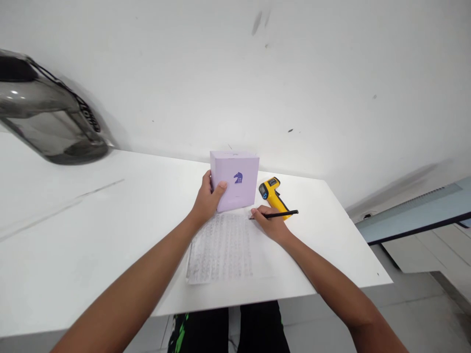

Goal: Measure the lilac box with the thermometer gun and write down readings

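Observation:
My left hand (210, 197) grips the left side of a pale purple box (239, 184), thumb on its front face beside a dark horse-head print. The box stands upright on the white table, just beyond a written sheet of paper (221, 250). In my right hand (270, 223) is a slim black pen or pencil (281, 214), its tip at the upper right part of the sheet. Whether the tip touches the paper I cannot tell. The sheet carries several columns of small marks, too faint to read.
A yellow and black infrared thermometer gun (272, 193) lies right of the box, partly behind my right hand. At the far left stands a grey see-through bottle (51, 117) with a strap. A white wall (235, 73) rises behind the table (110, 235), whose right edge borders the floor.

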Available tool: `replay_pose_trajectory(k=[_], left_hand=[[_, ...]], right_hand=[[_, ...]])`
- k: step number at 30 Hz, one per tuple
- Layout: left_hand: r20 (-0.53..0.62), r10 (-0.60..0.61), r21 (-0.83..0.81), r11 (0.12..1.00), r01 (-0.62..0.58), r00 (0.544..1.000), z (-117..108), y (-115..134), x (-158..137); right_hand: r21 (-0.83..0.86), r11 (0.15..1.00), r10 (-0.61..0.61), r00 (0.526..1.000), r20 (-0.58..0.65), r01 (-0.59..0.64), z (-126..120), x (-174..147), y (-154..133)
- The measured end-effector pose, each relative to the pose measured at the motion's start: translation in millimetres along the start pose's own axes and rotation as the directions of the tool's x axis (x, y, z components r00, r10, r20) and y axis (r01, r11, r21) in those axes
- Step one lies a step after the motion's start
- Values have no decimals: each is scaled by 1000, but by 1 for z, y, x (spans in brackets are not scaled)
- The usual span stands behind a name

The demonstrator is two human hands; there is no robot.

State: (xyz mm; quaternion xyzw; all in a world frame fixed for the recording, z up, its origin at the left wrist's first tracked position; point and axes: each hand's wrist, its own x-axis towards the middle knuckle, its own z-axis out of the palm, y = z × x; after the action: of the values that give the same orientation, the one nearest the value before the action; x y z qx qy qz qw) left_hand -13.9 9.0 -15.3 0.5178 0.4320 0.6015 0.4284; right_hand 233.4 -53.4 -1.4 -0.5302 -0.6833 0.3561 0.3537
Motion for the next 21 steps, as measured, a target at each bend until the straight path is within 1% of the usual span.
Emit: replay_pose_trajectory(k=[8,13,21], left_hand=[[7,2,-11,1000,-2,1000,1,0,0],[9,-21,17,1000,21,1000,1,0,-1],[19,-25,24,999,24,1000,0,-4,-1]], right_hand=[[-26,1000,-16,1000,0,16,0,0,-2],[-34,999,13,1000,29,-12,-2,0,-1],[-54,999,-6,999,-33,4,-2,-1,0]])
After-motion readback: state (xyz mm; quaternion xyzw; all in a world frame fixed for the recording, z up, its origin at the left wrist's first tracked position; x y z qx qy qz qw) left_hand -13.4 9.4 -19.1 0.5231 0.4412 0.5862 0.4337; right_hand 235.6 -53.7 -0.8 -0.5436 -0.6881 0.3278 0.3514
